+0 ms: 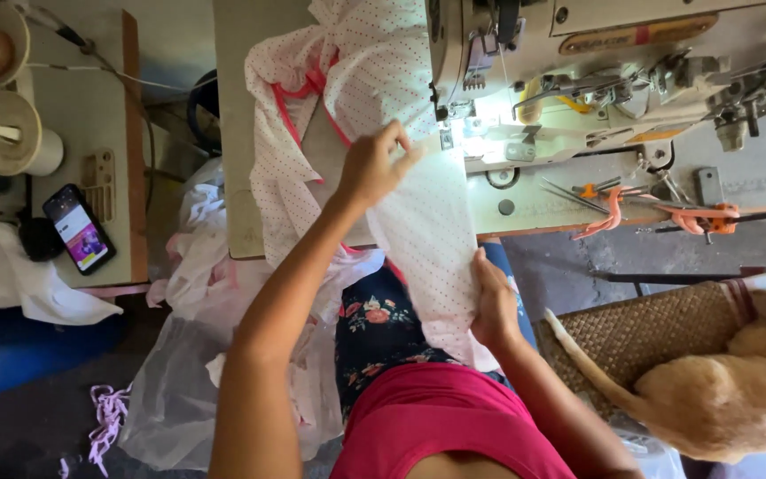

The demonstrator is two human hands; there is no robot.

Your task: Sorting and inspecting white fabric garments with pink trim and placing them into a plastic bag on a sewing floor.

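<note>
A white fabric with small red dots and pink trim point(374, 71) lies over the table and runs under the needle area of a sewing machine point(578, 62). My left hand point(372, 164) presses on the fabric just left of the lit needle area, fingers pinching its edge. My right hand point(494, 306) grips the lower part of the same fabric strip point(432, 239) where it hangs off the table's front edge over my lap.
Scissors with orange-wrapped handles point(658, 208) lie on the machine bed at right. A ginger cat point(729, 390) rests on a woven basket point(658, 333). A side table at left carries thread spools point(11, 133) and a phone point(79, 228). Plastic bags and fabric scraps point(188, 372) sit on the floor.
</note>
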